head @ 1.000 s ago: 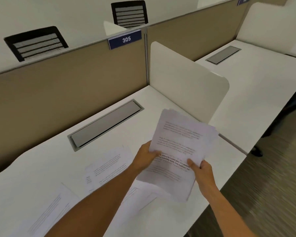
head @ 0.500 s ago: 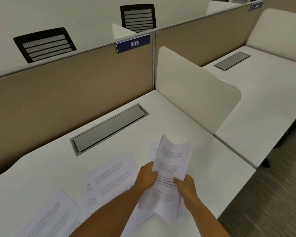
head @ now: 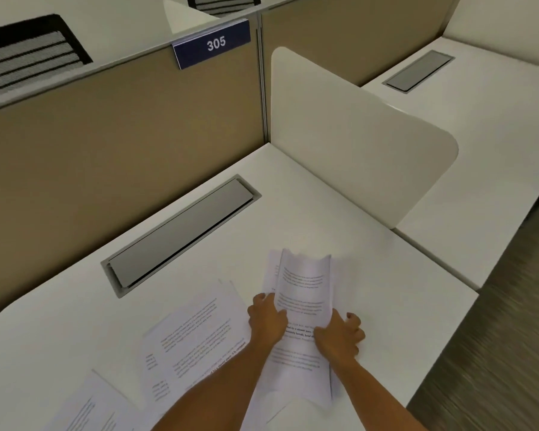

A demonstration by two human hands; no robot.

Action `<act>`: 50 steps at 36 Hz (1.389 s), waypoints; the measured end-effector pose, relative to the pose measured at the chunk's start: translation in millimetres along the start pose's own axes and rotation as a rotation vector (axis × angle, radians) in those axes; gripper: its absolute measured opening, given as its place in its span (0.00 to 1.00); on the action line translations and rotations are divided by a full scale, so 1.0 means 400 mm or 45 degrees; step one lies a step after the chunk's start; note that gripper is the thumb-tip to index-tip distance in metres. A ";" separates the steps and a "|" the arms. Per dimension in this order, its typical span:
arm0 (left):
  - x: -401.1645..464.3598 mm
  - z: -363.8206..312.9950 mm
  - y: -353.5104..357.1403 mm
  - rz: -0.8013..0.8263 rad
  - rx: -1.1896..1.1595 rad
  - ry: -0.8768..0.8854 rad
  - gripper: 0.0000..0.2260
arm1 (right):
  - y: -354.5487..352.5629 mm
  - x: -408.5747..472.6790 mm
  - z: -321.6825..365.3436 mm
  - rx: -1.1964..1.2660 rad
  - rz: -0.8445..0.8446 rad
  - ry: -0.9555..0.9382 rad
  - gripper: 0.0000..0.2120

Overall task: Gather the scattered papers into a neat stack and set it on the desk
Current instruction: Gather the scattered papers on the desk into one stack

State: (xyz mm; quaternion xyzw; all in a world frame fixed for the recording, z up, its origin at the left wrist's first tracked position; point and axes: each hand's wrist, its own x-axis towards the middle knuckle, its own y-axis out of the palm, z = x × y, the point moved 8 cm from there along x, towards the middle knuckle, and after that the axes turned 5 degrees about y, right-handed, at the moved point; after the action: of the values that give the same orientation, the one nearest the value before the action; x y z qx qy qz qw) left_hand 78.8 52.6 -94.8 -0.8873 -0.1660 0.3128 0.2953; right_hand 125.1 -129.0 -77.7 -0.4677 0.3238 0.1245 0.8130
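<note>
A bundle of printed sheets (head: 302, 284) is squeezed between both hands and bowed into a trough, low over the white desk (head: 371, 265). My left hand (head: 266, 321) grips its left edge, thumb on the top page. My right hand (head: 339, 335) clamps the right edge with curled fingers. The sheets' far ends are uneven. More printed pages (head: 196, 334) lie loose and overlapping on the desk to the left, and another sheet (head: 87, 405) lies at the near left corner.
A grey cable-tray lid (head: 181, 231) is set into the desk behind the papers. A tan partition with a "305" sign (head: 212, 43) backs the desk, and a white divider panel (head: 355, 144) stands at its right. Carpet floor (head: 495, 353) lies beyond the desk's near right edge.
The held bundle came down from a raised, fanned-out position to just over the desk, and both hands pressed inward, narrowing and curling the sheets.
</note>
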 end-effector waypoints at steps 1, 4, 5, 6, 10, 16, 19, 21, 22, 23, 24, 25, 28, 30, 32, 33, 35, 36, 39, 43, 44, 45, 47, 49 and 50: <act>0.004 0.009 -0.003 -0.018 0.056 -0.045 0.21 | 0.004 0.005 0.000 -0.018 -0.002 0.014 0.23; 0.017 0.029 -0.006 -0.041 0.138 -0.139 0.24 | 0.013 0.014 0.002 -0.042 -0.003 0.069 0.23; 0.021 0.037 -0.007 -0.045 0.154 -0.171 0.24 | 0.015 0.016 0.003 -0.041 0.001 0.092 0.23; 0.024 0.043 -0.009 -0.046 0.162 -0.199 0.24 | 0.018 0.018 0.004 -0.034 0.005 0.112 0.23; 0.038 0.052 -0.012 -0.019 0.111 -0.221 0.24 | 0.023 0.022 0.019 0.000 0.034 0.099 0.24; 0.039 0.044 -0.013 0.014 -0.018 -0.100 0.23 | 0.023 0.021 0.039 0.140 0.101 -0.015 0.27; 0.030 0.042 -0.006 0.051 -0.164 -0.022 0.20 | 0.016 0.019 0.036 0.184 0.092 -0.044 0.28; 0.018 0.041 -0.005 0.072 -0.265 0.011 0.17 | 0.010 0.019 0.034 0.250 0.087 -0.079 0.30; 0.010 0.040 -0.007 0.076 -0.298 0.024 0.16 | 0.009 0.020 0.032 0.324 0.108 -0.098 0.31; 0.001 0.041 -0.010 0.072 -0.327 0.034 0.14 | 0.010 0.020 0.029 0.408 0.142 -0.105 0.32; -0.007 0.041 -0.015 0.058 -0.352 0.041 0.13 | 0.009 0.019 0.024 0.474 0.172 -0.099 0.33; -0.017 0.042 -0.023 0.036 -0.371 0.047 0.14 | 0.005 0.018 0.018 0.518 0.186 -0.082 0.33; -0.050 0.043 -0.051 -0.057 -0.447 0.063 0.20 | -0.005 0.016 -0.001 0.647 0.196 -0.019 0.38; -0.079 0.047 -0.072 -0.115 -0.531 0.065 0.25 | -0.013 0.007 -0.010 0.725 0.205 0.003 0.42; -0.108 0.053 -0.095 -0.182 -0.622 0.069 0.28 | -0.018 -0.002 -0.014 0.737 0.226 -0.027 0.37; -0.124 0.059 -0.107 -0.218 -0.657 0.071 0.29 | -0.018 -0.011 -0.010 0.721 0.252 -0.069 0.31; -0.159 0.069 -0.128 -0.269 -0.729 0.068 0.34 | -0.011 -0.034 0.005 0.690 0.320 -0.159 0.21; -0.176 0.075 -0.137 -0.291 -0.782 0.064 0.37 | -0.006 -0.047 0.013 0.681 0.342 -0.192 0.18; -0.228 0.101 -0.167 -0.367 -0.876 0.050 0.34 | 0.008 -0.086 0.041 0.652 0.375 -0.279 0.16; -0.296 0.140 -0.214 -0.500 -0.871 0.108 0.12 | 0.041 -0.138 0.085 0.560 0.433 -0.405 0.16; -0.314 0.153 -0.223 -0.534 -0.895 0.105 0.12 | 0.050 -0.150 0.096 0.530 0.443 -0.438 0.17; -0.332 0.167 -0.231 -0.569 -0.926 0.094 0.13 | 0.060 -0.161 0.107 0.497 0.454 -0.469 0.17; -0.367 0.198 -0.246 -0.642 -0.989 0.055 0.15 | 0.082 -0.186 0.129 0.428 0.482 -0.530 0.19; -0.402 0.234 -0.259 -0.710 -1.015 -0.004 0.17 | 0.112 -0.213 0.150 0.355 0.511 -0.584 0.19; -0.416 0.253 -0.264 -0.737 -1.014 -0.034 0.17 | 0.127 -0.226 0.160 0.323 0.526 -0.605 0.19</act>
State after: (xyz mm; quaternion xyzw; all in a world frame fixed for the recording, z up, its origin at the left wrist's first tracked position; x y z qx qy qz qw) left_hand -123.6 96.7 -16.1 -0.8446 -0.5163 0.1415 0.0059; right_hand 57.1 -39.2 -31.5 -0.2452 0.2259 0.3507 0.8751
